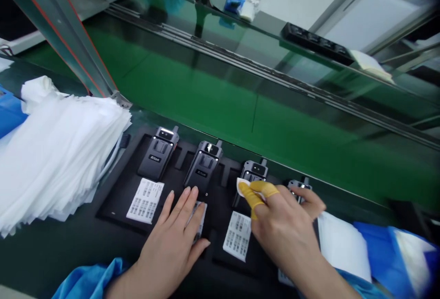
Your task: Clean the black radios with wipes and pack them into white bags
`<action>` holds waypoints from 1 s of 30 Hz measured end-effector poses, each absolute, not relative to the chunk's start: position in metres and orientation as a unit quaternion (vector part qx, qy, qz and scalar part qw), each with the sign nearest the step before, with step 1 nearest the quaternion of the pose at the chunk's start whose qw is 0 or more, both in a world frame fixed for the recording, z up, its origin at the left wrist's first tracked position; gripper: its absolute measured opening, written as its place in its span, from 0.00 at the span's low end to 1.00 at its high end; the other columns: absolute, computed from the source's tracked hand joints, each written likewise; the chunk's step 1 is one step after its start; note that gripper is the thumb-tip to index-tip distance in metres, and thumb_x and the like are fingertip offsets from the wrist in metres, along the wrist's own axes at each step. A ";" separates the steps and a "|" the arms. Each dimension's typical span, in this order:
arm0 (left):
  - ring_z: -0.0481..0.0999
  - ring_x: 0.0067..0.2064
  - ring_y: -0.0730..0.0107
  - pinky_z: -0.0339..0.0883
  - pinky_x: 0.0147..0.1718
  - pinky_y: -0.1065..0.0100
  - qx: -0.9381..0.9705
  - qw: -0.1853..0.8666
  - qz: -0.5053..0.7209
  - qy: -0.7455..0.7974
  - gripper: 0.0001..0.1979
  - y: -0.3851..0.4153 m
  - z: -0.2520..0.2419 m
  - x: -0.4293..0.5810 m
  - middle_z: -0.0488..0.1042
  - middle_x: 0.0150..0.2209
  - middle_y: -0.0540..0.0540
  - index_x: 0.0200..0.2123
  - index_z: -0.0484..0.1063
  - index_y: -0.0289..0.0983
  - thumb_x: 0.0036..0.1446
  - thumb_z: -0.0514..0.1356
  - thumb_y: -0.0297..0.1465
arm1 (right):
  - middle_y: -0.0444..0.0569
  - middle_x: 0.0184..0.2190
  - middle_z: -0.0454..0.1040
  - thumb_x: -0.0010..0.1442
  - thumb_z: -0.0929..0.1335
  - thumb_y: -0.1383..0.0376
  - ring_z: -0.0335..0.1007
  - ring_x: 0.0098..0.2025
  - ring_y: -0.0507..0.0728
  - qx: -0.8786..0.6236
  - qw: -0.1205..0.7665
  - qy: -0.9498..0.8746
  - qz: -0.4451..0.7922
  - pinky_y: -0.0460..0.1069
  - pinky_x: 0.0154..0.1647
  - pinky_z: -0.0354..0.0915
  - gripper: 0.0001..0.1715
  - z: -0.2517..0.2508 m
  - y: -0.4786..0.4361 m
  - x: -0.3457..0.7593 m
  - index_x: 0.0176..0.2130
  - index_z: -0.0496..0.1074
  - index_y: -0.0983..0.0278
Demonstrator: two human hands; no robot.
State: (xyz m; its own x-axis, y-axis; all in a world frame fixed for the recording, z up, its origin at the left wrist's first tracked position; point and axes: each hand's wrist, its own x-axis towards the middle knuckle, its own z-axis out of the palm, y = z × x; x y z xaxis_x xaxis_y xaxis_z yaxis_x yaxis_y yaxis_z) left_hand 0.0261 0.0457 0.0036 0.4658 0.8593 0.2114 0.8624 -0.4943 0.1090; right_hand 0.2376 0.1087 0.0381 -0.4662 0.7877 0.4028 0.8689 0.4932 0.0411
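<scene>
Several dark handheld radios lie face down in a black foam tray (117, 198). The leftmost radio (158, 152) and the second radio (203, 164) show "Riton" on their backs. My left hand (175, 235) rests flat, fingers spread, over the label sheet (201, 221) below the second radio, fingertips at its lower end. My right hand (282, 212), with yellow finger cots on two fingers, pinches a small white pad (240, 187) against the third radio (256, 168). A fourth radio (299, 187) is mostly hidden behind that hand. Printed label sheets (145, 200) lie below the radios.
A thick stack of white sheets (65, 148) lies at left, near a slanted metal post (68, 29). White sheets (343, 244) and blue packaging (381, 253) sit at right. Beyond the bench edge is a green surface (213, 93); a power strip (316, 42) lies on the far ledge.
</scene>
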 end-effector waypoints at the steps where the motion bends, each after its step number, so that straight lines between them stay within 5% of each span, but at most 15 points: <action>1: 0.61 0.61 0.52 0.55 0.56 0.48 -0.857 0.006 -0.121 -0.500 0.22 0.046 0.003 0.026 0.61 0.61 0.33 0.55 0.64 0.34 0.60 0.54 0.38 | 0.45 0.25 0.66 0.47 0.61 0.77 0.58 0.30 0.54 -0.499 0.169 -0.840 -0.130 0.54 0.43 0.52 0.13 0.042 0.107 0.246 0.20 0.65 0.61; 12: 0.65 0.59 0.47 0.52 0.55 0.42 -0.859 0.058 -0.167 -0.480 0.20 0.052 0.003 0.028 0.62 0.60 0.30 0.53 0.66 0.31 0.64 0.47 0.37 | 0.47 0.25 0.67 0.40 0.62 0.79 0.59 0.31 0.54 -0.572 0.127 -0.782 -0.215 0.54 0.44 0.51 0.13 0.037 0.079 0.304 0.16 0.66 0.63; 20: 0.64 0.60 0.54 0.53 0.58 0.47 -0.900 0.025 -0.156 -0.406 0.19 0.037 0.020 0.089 0.64 0.59 0.36 0.51 0.68 0.32 0.62 0.52 0.38 | 0.46 0.24 0.67 0.47 0.63 0.78 0.57 0.30 0.53 -0.519 0.185 -0.815 -0.183 0.54 0.46 0.48 0.15 0.029 0.075 0.294 0.16 0.67 0.63; 30: 0.61 0.61 0.50 0.58 0.56 0.49 -0.898 0.005 -0.137 -0.417 0.28 0.047 0.000 0.112 0.64 0.59 0.33 0.55 0.65 0.29 0.59 0.54 0.44 | 0.45 0.27 0.68 0.55 0.66 0.73 0.57 0.35 0.54 -0.474 0.175 -0.850 -0.152 0.56 0.50 0.44 0.11 0.017 0.095 0.267 0.23 0.71 0.62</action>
